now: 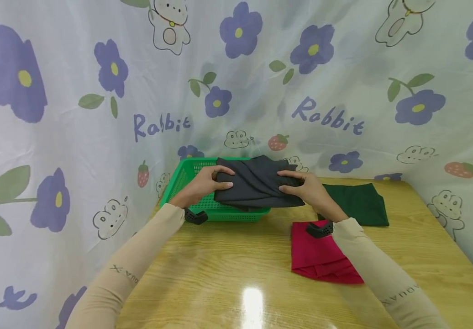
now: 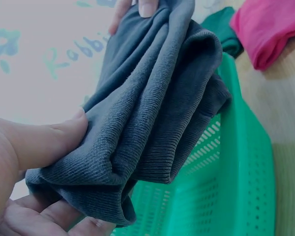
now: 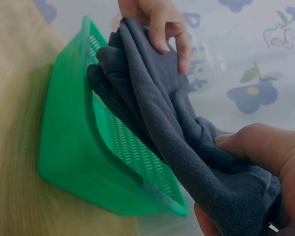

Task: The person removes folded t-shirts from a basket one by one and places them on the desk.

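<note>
A folded dark grey ribbed garment (image 1: 257, 183) is held up by both hands, above the right part of a green plastic basket (image 1: 175, 180). My left hand (image 1: 203, 183) pinches its left end, thumb on the near face and fingers round the other side, as the left wrist view shows. The opposite end is gripped by my right hand (image 1: 308, 187), whose thumb (image 3: 255, 142) presses into the cloth. Several folded layers hang at the lower edge, over the basket's rim (image 3: 96, 123). What lies in the basket beneath the garment is hidden.
A folded red cloth (image 1: 318, 251) lies on the wooden table (image 1: 203, 274), partly under my right forearm. Behind it, to the right, lies a folded dark green cloth (image 1: 361, 203). A patterned curtain (image 1: 261, 82) hangs close behind the basket and along the left side.
</note>
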Action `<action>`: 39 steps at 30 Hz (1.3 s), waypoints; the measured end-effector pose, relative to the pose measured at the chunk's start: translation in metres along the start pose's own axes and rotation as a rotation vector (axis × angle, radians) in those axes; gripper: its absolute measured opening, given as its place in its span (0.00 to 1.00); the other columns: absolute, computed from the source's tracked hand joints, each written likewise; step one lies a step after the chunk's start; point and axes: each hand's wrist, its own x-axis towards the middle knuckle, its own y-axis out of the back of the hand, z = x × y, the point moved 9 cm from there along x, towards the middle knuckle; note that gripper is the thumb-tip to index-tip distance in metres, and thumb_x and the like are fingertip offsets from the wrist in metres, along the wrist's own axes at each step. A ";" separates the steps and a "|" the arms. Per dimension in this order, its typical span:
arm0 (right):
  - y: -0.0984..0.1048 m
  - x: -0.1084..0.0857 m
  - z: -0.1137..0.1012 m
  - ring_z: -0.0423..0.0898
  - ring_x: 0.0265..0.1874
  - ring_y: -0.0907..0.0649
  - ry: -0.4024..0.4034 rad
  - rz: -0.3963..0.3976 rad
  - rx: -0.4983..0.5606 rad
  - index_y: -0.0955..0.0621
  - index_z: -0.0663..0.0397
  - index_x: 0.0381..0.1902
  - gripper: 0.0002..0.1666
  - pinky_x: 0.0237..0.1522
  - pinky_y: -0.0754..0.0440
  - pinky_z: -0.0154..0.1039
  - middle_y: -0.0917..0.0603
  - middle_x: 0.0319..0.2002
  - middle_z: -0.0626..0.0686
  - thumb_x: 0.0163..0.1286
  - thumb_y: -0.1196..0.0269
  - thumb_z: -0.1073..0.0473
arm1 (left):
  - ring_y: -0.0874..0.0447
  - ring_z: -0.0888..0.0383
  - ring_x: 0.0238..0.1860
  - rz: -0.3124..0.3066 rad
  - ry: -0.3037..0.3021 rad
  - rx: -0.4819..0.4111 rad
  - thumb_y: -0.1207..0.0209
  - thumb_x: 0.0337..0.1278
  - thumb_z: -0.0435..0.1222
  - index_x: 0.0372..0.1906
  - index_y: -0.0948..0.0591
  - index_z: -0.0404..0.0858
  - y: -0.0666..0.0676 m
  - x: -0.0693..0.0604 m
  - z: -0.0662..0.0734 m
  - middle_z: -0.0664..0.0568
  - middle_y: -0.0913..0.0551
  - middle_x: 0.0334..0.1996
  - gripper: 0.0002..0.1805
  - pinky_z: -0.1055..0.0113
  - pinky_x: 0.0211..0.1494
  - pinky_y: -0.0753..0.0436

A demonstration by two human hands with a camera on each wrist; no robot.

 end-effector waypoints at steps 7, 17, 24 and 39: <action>0.012 -0.013 0.008 0.56 0.66 0.25 -0.017 0.009 0.004 0.19 0.36 0.67 0.30 0.35 0.21 0.36 0.37 0.78 0.54 0.68 0.26 0.50 | 0.14 0.44 0.46 -0.048 -0.001 -0.034 0.32 0.66 0.36 0.64 0.18 0.46 -0.018 0.003 0.006 0.40 0.16 0.48 0.22 0.55 0.47 0.14; 0.032 -0.024 0.015 0.56 0.57 0.22 -0.028 0.052 -0.016 0.19 0.33 0.68 0.32 0.33 0.26 0.33 0.37 0.78 0.54 0.65 0.25 0.47 | 0.15 0.46 0.48 -0.078 -0.028 -0.034 0.32 0.66 0.35 0.65 0.19 0.48 -0.036 0.012 0.015 0.42 0.17 0.52 0.23 0.55 0.49 0.15; 0.044 -0.038 0.024 0.58 0.40 0.21 -0.029 0.075 -0.037 0.19 0.33 0.68 0.33 0.25 0.29 0.35 0.37 0.78 0.55 0.65 0.25 0.45 | 0.15 0.47 0.49 -0.108 -0.050 -0.038 0.32 0.66 0.35 0.63 0.18 0.47 -0.052 0.019 0.021 0.43 0.18 0.53 0.21 0.55 0.49 0.15; 0.064 -0.060 0.046 0.37 0.12 0.35 -0.107 0.118 -0.035 0.18 0.34 0.67 0.35 0.19 0.34 0.37 0.26 0.68 0.62 0.62 0.23 0.42 | 0.14 0.47 0.48 -0.156 -0.068 -0.065 0.32 0.66 0.33 0.61 0.17 0.44 -0.083 0.028 0.028 0.43 0.17 0.53 0.20 0.55 0.48 0.14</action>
